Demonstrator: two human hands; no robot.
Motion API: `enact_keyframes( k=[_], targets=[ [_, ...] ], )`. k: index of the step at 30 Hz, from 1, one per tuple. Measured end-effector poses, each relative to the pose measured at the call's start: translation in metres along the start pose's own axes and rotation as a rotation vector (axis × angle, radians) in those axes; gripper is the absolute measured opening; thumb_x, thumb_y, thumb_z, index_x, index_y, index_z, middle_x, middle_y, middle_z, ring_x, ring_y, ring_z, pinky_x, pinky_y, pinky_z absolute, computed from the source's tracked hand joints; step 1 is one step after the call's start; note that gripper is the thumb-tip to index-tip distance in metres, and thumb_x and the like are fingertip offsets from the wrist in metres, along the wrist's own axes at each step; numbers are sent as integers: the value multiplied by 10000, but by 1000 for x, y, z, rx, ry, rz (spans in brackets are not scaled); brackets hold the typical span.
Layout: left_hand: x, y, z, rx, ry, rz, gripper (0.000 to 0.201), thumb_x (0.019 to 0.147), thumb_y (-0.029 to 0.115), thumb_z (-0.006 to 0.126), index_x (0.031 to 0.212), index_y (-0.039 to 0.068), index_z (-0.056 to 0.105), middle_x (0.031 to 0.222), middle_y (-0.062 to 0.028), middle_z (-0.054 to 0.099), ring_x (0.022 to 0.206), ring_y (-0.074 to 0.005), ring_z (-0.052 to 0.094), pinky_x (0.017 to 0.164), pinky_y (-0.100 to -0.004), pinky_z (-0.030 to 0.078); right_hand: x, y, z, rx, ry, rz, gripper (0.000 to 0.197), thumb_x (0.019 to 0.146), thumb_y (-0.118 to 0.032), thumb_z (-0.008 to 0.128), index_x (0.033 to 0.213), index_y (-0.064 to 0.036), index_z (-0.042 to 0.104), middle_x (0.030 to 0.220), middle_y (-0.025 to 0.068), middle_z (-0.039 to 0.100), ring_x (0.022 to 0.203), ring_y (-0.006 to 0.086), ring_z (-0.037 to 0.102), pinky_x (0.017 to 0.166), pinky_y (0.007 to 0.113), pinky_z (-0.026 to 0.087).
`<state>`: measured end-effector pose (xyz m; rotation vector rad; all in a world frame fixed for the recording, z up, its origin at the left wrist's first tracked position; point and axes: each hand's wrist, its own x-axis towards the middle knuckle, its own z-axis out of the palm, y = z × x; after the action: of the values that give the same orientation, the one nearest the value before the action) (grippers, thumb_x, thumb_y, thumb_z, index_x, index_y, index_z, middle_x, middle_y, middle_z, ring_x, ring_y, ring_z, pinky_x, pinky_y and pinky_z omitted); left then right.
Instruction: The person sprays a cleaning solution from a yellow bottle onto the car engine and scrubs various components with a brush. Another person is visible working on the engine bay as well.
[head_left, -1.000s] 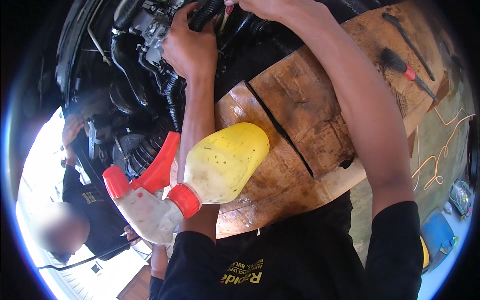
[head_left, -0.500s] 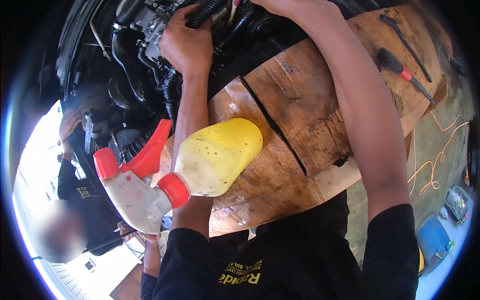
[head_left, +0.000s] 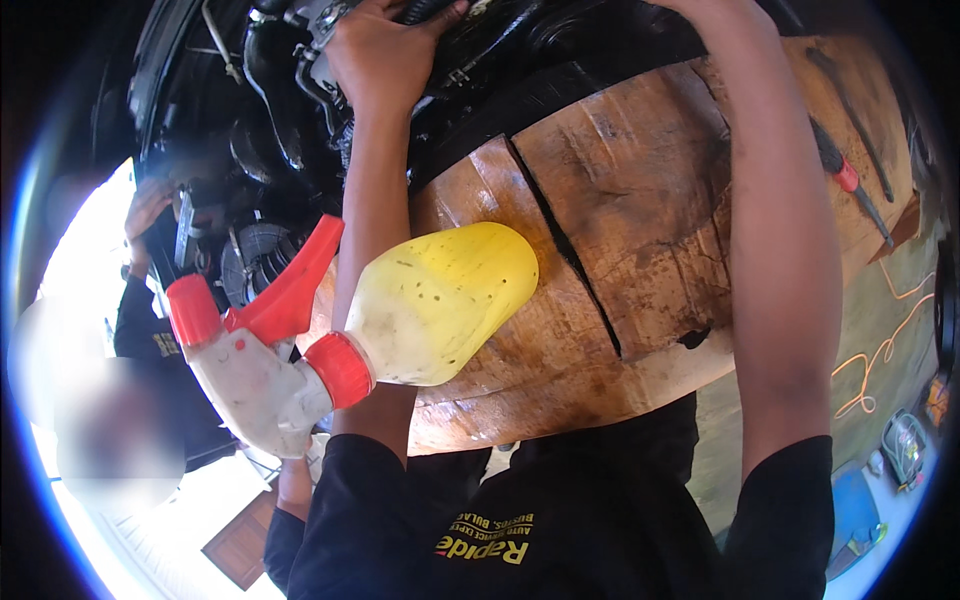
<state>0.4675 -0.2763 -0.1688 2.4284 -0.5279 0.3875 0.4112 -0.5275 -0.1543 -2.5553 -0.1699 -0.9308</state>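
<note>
Worn wooden planks form a rough table set against an open engine bay, dark with hoses and metal parts. Up at the top of the view, the left hand is closed around a black hose or fitting in the engine. The right hand is cut off by the upper edge — only its forearm shows, so I cannot tell its grip. Just below the left forearm, a yellow spray bottle with a red trigger lies tilted, its white nozzle head pointing down-left, seemingly tucked against the arm. Well off to the right of both arms, a red-handled screwdriver rests on the table. Another person's hand reaches into the bay at far left.
</note>
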Motion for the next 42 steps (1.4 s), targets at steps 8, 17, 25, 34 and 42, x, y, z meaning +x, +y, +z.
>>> enact_keyframes(
  k=[8, 17, 25, 34, 42],
  targets=[
    [12, -15, -20, -487, -383, -55, 642, 855, 185, 954, 1394, -37, 685, 1368, -205, 749, 1212, -252, 726, 1066, -381, 567, -7, -8, 7, 146, -362, 186, 137, 976, -258, 757, 1044, -140, 745, 1040, 121, 771, 1055, 314, 752, 901, 427, 554],
    [10, -37, 6, -687, -302, 207, 292, 1011, 248, 817, 1252, 86, 804, 1143, -90, 832, 1124, -154, 766, 1005, -327, 585, -6, -21, -28, -147, -535, 147, 178, 1064, -250, 642, 1209, -168, 704, 1078, 144, 767, 1015, 367, 719, 964, 487, 502],
    [-7, -29, -62, -1182, -281, -26, 848, 1160, 649, 285, 1504, -70, 573, 1494, -240, 658, 1413, -349, 634, 1235, -412, 442, -68, -20, -75, -11, -276, 270, 160, 1087, -247, 662, 1067, -98, 715, 967, 170, 737, 893, 372, 712, 821, 446, 547],
    [-166, 92, -154, -1044, -192, 73, 1287, 729, 615, 972, 1670, -30, 375, 1638, -241, 519, 1498, -366, 541, 1263, -485, 399, -110, -4, -48, -4, -37, 274, 131, 1072, -206, 644, 1042, -97, 709, 949, 191, 748, 908, 419, 722, 813, 528, 561],
    [-185, 113, -128, -726, 263, -133, 325, 1069, 118, 715, 1363, -2, 649, 1345, -136, 731, 950, -155, 704, 889, -323, 576, -192, 5, -208, -365, 304, 399, 242, 1010, -343, 745, 1113, -126, 717, 1023, 95, 721, 974, 338, 661, 882, 500, 422]
  ],
)
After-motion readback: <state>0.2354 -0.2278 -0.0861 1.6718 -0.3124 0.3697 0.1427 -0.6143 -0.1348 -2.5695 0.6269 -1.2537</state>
